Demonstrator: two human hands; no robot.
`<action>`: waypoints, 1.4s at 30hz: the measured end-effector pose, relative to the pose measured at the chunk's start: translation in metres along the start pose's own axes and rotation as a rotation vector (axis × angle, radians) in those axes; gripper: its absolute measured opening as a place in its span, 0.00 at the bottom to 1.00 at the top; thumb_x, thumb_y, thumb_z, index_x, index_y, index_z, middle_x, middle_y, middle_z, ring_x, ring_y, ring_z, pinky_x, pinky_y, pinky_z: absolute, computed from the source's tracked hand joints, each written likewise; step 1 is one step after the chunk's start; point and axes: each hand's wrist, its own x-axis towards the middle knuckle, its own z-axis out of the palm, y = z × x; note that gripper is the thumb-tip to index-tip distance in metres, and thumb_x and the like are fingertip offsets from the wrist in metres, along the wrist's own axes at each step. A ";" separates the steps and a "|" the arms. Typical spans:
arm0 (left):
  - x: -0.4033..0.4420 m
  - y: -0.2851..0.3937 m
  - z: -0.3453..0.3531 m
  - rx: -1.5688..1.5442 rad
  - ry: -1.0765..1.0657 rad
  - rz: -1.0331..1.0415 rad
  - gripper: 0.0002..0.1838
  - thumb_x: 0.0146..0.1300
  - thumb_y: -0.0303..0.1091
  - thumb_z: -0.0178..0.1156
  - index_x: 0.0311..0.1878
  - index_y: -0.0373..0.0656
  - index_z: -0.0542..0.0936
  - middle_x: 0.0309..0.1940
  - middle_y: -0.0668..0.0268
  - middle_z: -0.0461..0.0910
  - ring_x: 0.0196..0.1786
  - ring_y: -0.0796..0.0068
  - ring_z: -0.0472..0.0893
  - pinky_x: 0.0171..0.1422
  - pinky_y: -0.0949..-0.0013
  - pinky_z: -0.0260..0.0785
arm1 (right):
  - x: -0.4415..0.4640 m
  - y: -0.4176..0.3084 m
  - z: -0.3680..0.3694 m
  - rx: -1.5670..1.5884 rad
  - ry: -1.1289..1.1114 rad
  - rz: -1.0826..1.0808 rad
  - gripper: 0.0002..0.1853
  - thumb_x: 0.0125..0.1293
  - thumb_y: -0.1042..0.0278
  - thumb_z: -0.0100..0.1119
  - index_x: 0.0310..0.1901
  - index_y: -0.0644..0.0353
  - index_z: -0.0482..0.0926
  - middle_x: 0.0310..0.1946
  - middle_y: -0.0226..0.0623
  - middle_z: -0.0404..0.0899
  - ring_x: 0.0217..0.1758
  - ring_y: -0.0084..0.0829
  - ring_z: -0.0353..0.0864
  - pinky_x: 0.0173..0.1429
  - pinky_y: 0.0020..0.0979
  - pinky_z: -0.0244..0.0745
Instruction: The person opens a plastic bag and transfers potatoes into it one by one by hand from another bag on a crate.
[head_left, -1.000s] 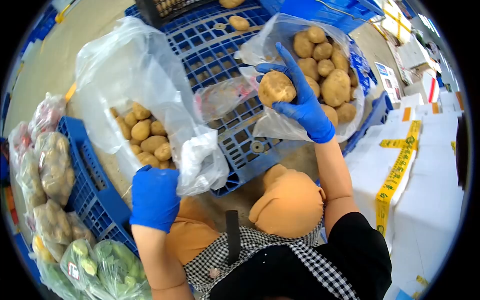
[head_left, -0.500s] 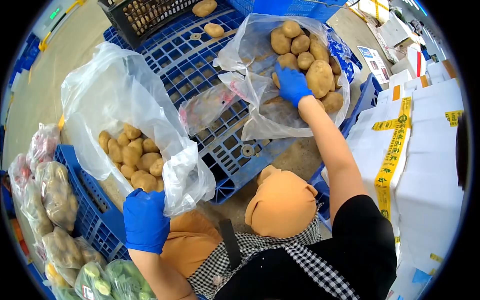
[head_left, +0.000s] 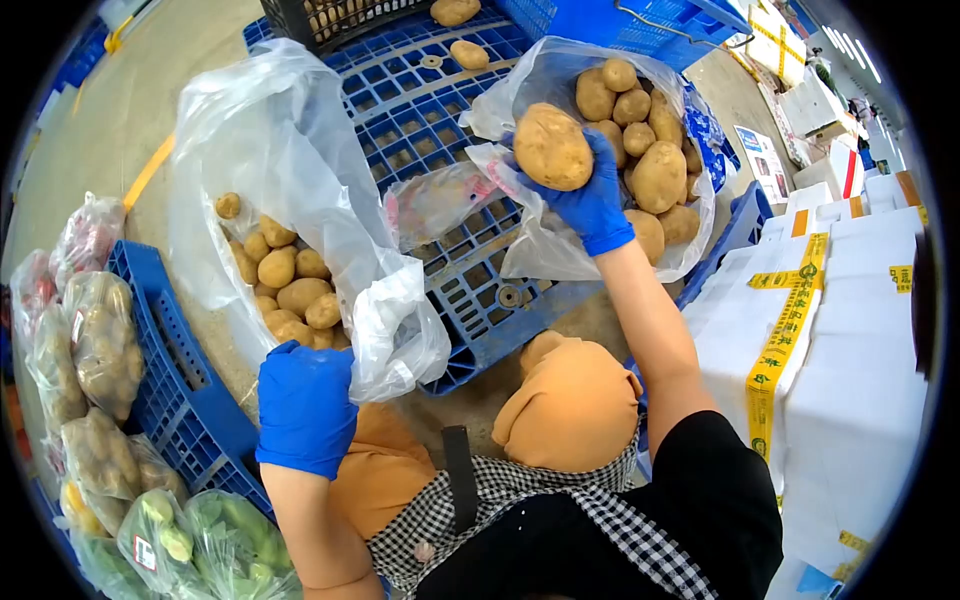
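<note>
Now the right hand [head_left: 590, 200], dipped inside the translucent right bag [head_left: 535, 242] half a second ago, is at its mouth, gripping a large, smooth, oval potato [head_left: 553, 147]. The blue-gloved left hand [head_left: 308, 408] is fisted around the edge of the crinkled left bag [head_left: 265, 125], which holds smaller, rounded potatoes [head_left: 300, 296].

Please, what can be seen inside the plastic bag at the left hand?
Inside the plastic bag at the left hand is a pile of potatoes, with one small potato apart from it. The upper potatoes cover any beneath, and the bag's folds may hide more.
</note>
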 end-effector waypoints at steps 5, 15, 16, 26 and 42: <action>0.001 0.001 -0.003 -0.001 -0.040 -0.004 0.08 0.39 0.23 0.59 0.26 0.44 0.80 0.22 0.56 0.78 0.32 0.52 0.77 0.41 0.56 0.70 | 0.009 0.055 0.060 -0.228 -0.080 0.063 0.41 0.58 0.53 0.59 0.69 0.62 0.55 0.65 0.51 0.62 0.67 0.48 0.65 0.69 0.51 0.63; -0.001 0.003 -0.004 0.025 -0.023 -0.021 0.05 0.38 0.25 0.60 0.23 0.44 0.78 0.21 0.55 0.77 0.31 0.51 0.78 0.38 0.55 0.70 | 0.007 0.070 0.081 -0.183 -0.253 0.321 0.40 0.58 0.54 0.56 0.69 0.62 0.56 0.64 0.49 0.65 0.65 0.47 0.68 0.67 0.48 0.67; -0.001 0.001 -0.002 -0.001 -0.014 -0.018 0.04 0.39 0.26 0.60 0.23 0.44 0.78 0.21 0.55 0.77 0.30 0.51 0.78 0.37 0.54 0.70 | 0.006 0.072 0.079 -0.187 -0.150 0.364 0.38 0.61 0.53 0.56 0.69 0.62 0.57 0.64 0.48 0.66 0.65 0.47 0.69 0.67 0.48 0.67; 0.015 -0.008 0.009 0.007 -0.099 0.054 0.05 0.44 0.31 0.59 0.27 0.47 0.81 0.23 0.56 0.80 0.30 0.55 0.81 0.36 0.56 0.71 | 0.229 0.004 0.202 -0.642 -0.361 -0.249 0.25 0.65 0.57 0.60 0.59 0.60 0.68 0.52 0.40 0.76 0.52 0.34 0.77 0.58 0.32 0.74; 0.006 0.003 -0.010 -0.045 -0.095 0.002 0.04 0.40 0.24 0.57 0.24 0.41 0.77 0.23 0.52 0.76 0.33 0.48 0.77 0.38 0.52 0.68 | -0.059 -0.101 -0.030 -2.187 1.049 -0.914 0.45 0.41 0.58 0.75 0.59 0.65 0.62 0.50 0.55 0.72 0.53 0.51 0.74 0.57 0.43 0.70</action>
